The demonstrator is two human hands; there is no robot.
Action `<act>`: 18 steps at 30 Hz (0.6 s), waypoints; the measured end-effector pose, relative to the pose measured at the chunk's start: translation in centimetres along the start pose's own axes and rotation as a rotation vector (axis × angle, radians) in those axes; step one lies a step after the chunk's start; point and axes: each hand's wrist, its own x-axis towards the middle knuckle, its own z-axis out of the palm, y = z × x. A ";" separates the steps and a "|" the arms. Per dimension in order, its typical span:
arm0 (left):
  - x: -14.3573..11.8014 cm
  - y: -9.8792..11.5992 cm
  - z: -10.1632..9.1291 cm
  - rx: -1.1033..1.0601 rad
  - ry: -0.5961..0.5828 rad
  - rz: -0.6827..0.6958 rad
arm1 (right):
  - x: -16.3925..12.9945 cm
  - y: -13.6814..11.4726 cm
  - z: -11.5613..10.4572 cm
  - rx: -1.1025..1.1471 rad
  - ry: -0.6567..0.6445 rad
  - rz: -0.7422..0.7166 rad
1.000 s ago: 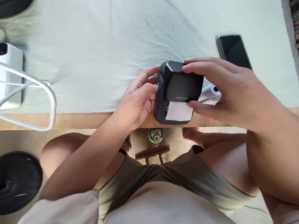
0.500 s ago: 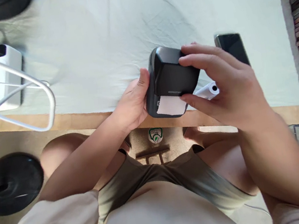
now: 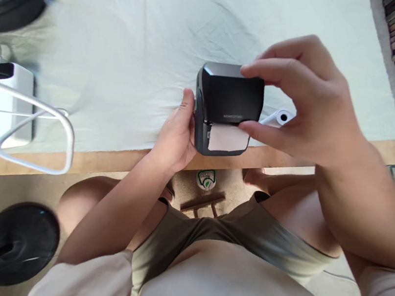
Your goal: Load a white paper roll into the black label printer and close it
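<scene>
2 hands on printer, paper tab out front.
Left hand braces side, right hand pinches lid; rigid, light, smooth shell, so grip the sides.

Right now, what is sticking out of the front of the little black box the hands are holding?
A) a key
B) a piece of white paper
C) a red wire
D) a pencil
B: a piece of white paper pokes out of the black box, pinched by the right hand.
</scene>
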 end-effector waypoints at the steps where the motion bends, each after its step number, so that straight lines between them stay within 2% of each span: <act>1: 0.0 0.0 0.0 0.006 -0.013 0.003 | 0.1 -0.2 0.0 -0.025 0.013 0.043; 4: -0.2 0.1 -0.1 0.033 -0.069 0.048 | 0.3 -0.8 0.4 -0.032 0.134 0.160; 8: -0.4 0.4 -0.4 -0.004 -0.080 0.011 | 0.9 -1.1 1.4 0.159 0.336 0.282; 10: -0.4 0.5 -0.4 -0.036 -0.078 -0.010 | 1.1 -0.9 1.6 0.226 0.382 0.291; 13: -0.4 0.5 -0.3 -0.057 -0.078 -0.011 | 1.4 -0.4 1.6 0.218 0.322 0.229; 16: -0.5 0.6 -0.2 -0.054 -0.100 -0.018 | 1.4 0.0 1.5 0.120 0.174 0.194; 18: -0.5 0.5 -0.2 -0.034 -0.115 -0.007 | 1.5 0.3 1.7 -0.024 0.024 0.189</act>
